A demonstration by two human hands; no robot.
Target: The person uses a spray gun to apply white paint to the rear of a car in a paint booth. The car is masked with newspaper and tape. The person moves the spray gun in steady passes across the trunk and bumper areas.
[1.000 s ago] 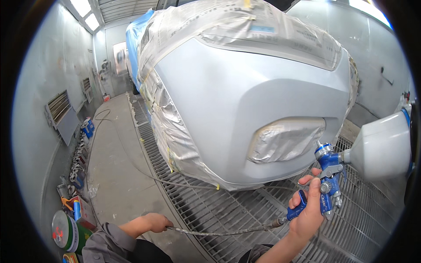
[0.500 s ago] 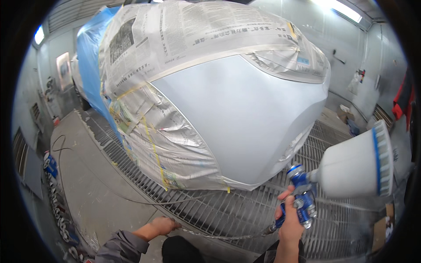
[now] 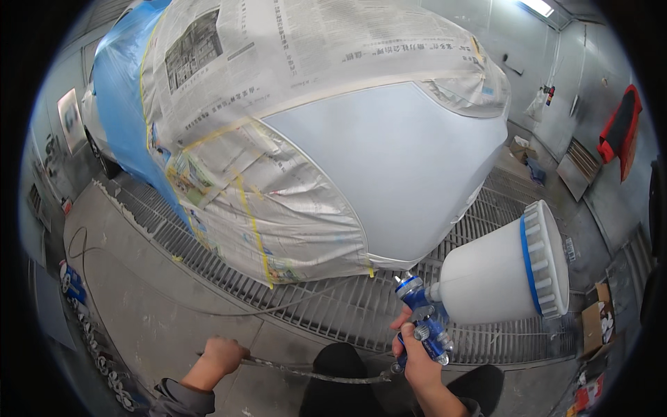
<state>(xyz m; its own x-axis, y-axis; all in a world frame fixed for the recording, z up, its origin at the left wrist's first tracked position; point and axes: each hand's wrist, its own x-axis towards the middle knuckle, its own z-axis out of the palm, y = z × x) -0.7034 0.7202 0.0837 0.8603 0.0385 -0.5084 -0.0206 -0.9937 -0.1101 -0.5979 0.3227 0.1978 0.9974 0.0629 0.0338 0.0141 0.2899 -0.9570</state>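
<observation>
My right hand [image 3: 420,358] is wrapped round the handle of a blue spray gun [image 3: 422,313], whose nozzle points up and left toward the car. A large white paint cup [image 3: 486,274] with a blue ring and ribbed lid sticks out sideways from the gun. At lower left, my left hand [image 3: 224,356] is closed on the air hose [image 3: 306,374], which runs to the bottom of the gun handle. Ahead stands a car bumper panel [image 3: 396,167], smooth and pale grey, bordered by masking newspaper [image 3: 299,55] and yellow tape.
Blue sheeting [image 3: 125,76] covers the car's far left side. Under the car lies a floor grate [image 3: 514,187]. The hose trails over the concrete [image 3: 132,278] at left, near a row of small items [image 3: 94,347]. A cardboard box [image 3: 596,323] and a hanging red item [image 3: 620,132] are at right.
The spray gun and my right hand have shifted left in view. My left hand, still on the hose, appears slightly farther left. The whole view has turned, showing more of the right wall.
</observation>
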